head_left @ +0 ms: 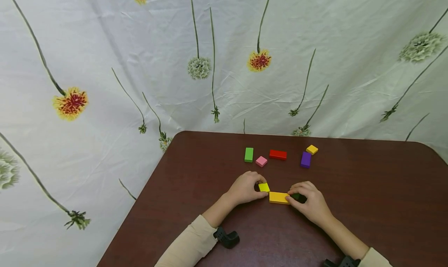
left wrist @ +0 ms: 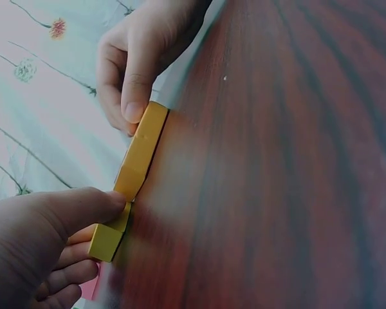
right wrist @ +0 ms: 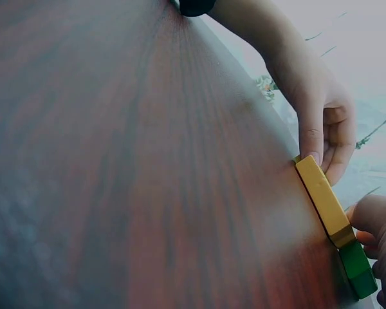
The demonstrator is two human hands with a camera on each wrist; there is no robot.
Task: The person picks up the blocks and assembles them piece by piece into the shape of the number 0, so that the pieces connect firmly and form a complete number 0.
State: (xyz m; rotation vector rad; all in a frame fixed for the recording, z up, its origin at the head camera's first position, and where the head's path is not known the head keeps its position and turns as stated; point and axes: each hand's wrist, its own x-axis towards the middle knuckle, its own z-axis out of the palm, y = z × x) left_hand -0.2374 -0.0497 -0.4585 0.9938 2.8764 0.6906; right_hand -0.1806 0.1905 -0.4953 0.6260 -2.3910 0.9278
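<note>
Alignment seems the step in hand: on the table (head_left: 378, 205), I see the left hand (head_left: 246, 188) pinching the yellow block (head_left: 264, 187) at 1 end of the orange block (head_left: 278, 198), the right hand (head_left: 312, 203) grasping the green block (right wrist: 356, 262) at the other. Next, I'd square all 3 before releasing.

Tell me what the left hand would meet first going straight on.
Beyond the yellow block it pinches, the left hand would likely meet the longer orange block first, though depth is unclear.

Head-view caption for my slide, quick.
Left grip at yellow block, right grip at green block, orange block between them on brown table.
</note>
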